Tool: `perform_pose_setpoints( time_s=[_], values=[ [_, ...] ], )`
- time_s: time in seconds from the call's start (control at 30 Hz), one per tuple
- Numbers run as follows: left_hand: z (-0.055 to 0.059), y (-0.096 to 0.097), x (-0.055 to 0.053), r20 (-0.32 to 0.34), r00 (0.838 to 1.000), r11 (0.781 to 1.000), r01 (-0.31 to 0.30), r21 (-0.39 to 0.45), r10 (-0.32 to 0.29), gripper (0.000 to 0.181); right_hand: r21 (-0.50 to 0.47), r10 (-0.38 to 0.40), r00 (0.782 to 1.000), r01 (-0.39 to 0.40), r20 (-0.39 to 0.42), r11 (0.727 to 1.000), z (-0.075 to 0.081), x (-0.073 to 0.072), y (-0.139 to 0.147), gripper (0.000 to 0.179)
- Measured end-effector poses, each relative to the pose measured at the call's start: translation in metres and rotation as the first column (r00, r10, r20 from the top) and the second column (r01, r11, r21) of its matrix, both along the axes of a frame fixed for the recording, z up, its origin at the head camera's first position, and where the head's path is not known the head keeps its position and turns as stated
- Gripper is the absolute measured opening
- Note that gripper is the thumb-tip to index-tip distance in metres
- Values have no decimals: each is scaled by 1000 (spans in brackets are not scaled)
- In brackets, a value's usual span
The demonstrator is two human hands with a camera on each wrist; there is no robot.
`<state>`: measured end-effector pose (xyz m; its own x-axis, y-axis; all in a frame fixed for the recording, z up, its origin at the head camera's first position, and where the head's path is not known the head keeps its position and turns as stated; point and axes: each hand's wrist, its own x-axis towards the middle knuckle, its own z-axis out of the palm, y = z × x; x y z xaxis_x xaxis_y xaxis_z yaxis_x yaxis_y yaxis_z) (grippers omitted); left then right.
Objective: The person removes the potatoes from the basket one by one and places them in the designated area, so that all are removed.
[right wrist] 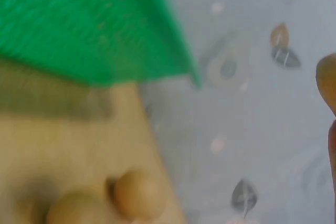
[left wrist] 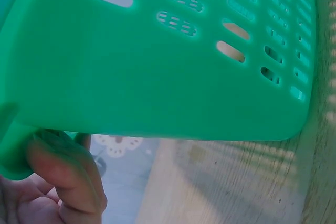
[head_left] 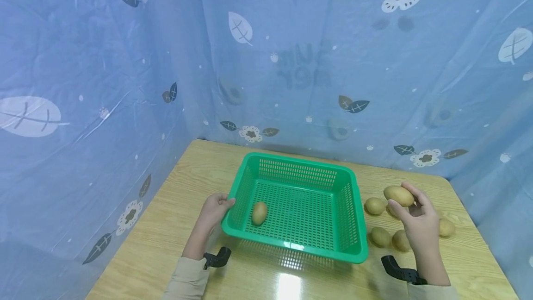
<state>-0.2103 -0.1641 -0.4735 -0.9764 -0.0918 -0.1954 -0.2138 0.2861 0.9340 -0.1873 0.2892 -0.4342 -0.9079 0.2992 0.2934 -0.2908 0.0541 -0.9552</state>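
Note:
My left hand grips the left rim of a green plastic basket, thumb on top of the rim. The left wrist view shows its curled fingers under the rim beside the slotted basket wall. One potato lies inside, toward the basket's left side. To the right of the basket, my right hand holds another potato between thumb and fingers, raised above the loose potatoes. Only an edge of that held potato enters the right wrist view.
Several loose potatoes lie on the wooden table right of the basket, some partly hidden behind the right hand. A blue patterned curtain hangs behind and along both sides of the table. Black wrist mounts sit on both forearms.

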Motion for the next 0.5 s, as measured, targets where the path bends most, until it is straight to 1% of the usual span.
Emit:
perform_pose_setpoints(
  time_s=[0.1, 0.17, 0.23, 0.33, 0.4, 0.5],
  values=[
    [0, 0, 0, -2, 1000, 1000, 0, -4, 0, 31, -55, -90, 994, 93, 68, 994, -10, 4, 12, 51],
    [-1, -1, 0, -2, 1000, 1000, 0, -9, 0, 31, -92, -167, 978, 179, 127, 979, -18, 7, 18, 50],
    [-1, -1, 0, -1, 1000, 1000, -1, -10, 1, 32, -115, -237, 953, 262, 190, 958, -27, 10, 24, 51],
    [-1, 0, 1, 4, 1000, 1000, -1, -13, 1, 33, -141, -326, 909, 369, 261, 919, -39, 15, 33, 54],
    [-1, 0, 1, 6, 1000, 1000, -2, -9, 2, 33, -157, -359, 887, 414, 291, 897, -46, 18, 38, 56],
    [0, 0, 1, 3, 1000, 1000, 0, -8, 0, 33, -148, -397, 855, 464, 334, 874, -55, 21, 46, 57]
  ],
)
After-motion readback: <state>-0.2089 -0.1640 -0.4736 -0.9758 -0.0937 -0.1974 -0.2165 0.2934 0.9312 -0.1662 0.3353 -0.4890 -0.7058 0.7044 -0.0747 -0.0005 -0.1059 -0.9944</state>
